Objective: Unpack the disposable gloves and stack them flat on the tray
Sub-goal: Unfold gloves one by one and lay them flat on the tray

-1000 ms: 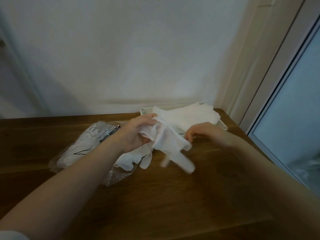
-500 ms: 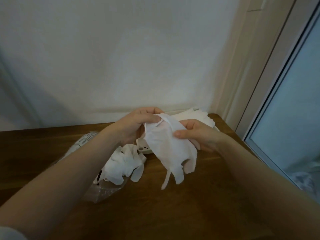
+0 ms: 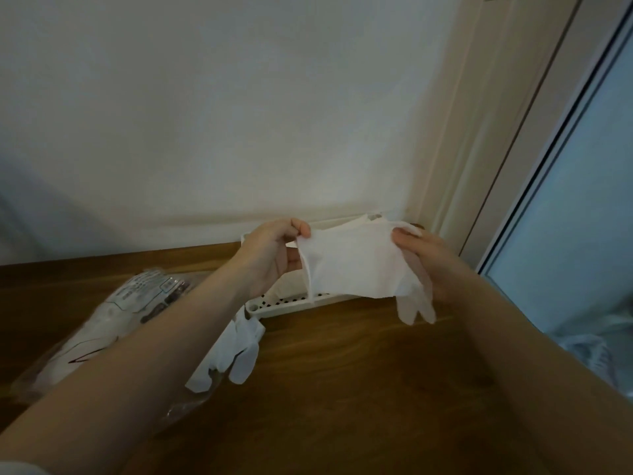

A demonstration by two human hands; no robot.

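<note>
I hold glove (image 3: pixel 352 269) up over tray (image 3: pixel 274 305). Left hand (image 3: pixel 274 255) pinches one edge, right hand (image 3: pixel 421 255) pinches other. Pull gently till no wrinkles. Then lay flat on pile (image 3: pixel 363 222). More gloves (image 3: pixel 236 351) wait by bag (image 3: pixel 113 313) on bench (image 3: pixel 342 389).

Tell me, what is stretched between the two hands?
A white disposable glove, pinched by the left hand and right hand, held above the tray in the head view.
</note>
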